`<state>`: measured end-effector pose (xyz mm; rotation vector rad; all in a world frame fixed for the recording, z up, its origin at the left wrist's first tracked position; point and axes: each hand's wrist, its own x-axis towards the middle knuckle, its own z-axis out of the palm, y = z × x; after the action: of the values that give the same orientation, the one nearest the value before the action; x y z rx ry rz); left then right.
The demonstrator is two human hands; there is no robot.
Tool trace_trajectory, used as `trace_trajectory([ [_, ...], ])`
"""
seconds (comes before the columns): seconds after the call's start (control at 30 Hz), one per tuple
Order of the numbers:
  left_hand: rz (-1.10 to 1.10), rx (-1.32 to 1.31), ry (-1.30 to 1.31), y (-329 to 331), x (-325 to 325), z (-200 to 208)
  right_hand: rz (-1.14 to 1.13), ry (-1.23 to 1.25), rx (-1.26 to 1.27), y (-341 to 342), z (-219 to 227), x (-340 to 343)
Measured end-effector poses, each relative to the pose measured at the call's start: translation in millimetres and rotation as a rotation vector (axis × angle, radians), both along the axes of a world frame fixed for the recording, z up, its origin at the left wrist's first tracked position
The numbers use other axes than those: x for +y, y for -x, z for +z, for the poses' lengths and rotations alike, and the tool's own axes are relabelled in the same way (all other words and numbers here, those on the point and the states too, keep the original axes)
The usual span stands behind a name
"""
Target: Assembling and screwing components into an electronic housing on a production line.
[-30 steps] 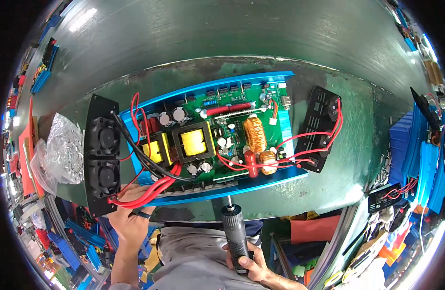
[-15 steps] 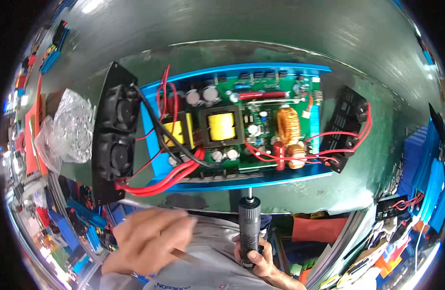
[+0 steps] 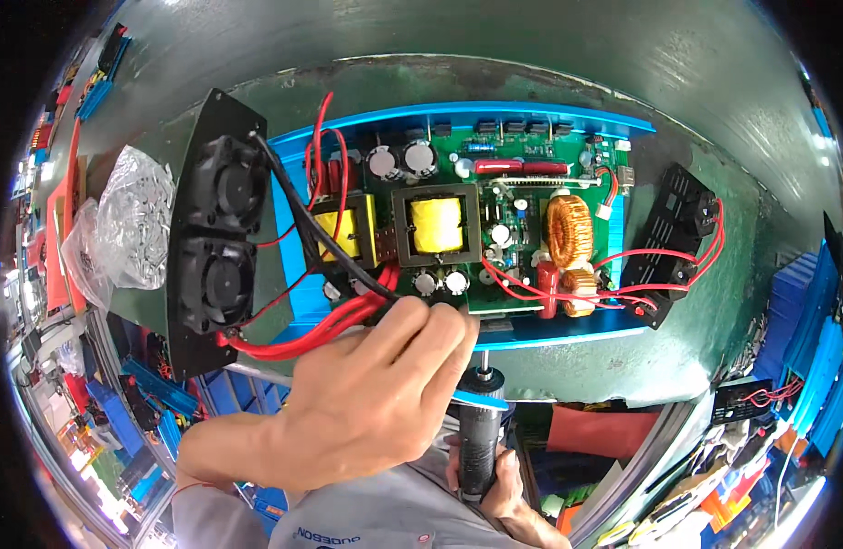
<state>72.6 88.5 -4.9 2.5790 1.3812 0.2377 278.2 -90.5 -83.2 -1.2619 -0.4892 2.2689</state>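
A blue metal case (image 3: 385, 110) lies open on the bench, holding a green circuit board (image 3: 531, 165) with yellow-wound transformers (image 3: 437, 225) and a copper-wound coil (image 3: 569, 231). My left hand (image 3: 366, 403) reaches over the case's near wall, its fingertips down by the board's near edge. Its fingers are closed; from under them a slim blue strip (image 3: 481, 400) sticks out across the screwdriver. What the fingertips touch is hidden. Wrapped round a black electric screwdriver (image 3: 480, 439), my right hand (image 3: 504, 485) holds it upright, its bit against the near wall from outside.
Left of the case stands a black panel with two fans (image 3: 222, 238), joined by thick red wires (image 3: 302, 345). A black slotted end panel (image 3: 668, 242) hangs on red wires at the right. Clear plastic wrap (image 3: 133, 224) lies far left; blue parts are stacked at right (image 3: 787, 311).
My left hand has moved up and right from near my body to the case's near edge. The right hand still holds the screwdriver at the near wall.
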Motion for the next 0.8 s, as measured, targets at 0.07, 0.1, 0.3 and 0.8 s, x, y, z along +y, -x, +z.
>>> trace_trajectory([
  [0.07,-0.07,0.026,0.035,2,5,3,-0.017,-0.002,0.02,8,3,7],
  [0.1,-0.07,0.029,0.033,1,6,2,-0.03,-0.005,0.039,11,4,8],
  [0.3,0.114,-0.042,-0.094,5,-9,-13,-0.093,0.057,0.132,-1,-9,3],
  [0.8,0.733,-0.356,-0.221,147,-78,-31,-0.552,-0.18,-0.408,7,-30,-31],
])
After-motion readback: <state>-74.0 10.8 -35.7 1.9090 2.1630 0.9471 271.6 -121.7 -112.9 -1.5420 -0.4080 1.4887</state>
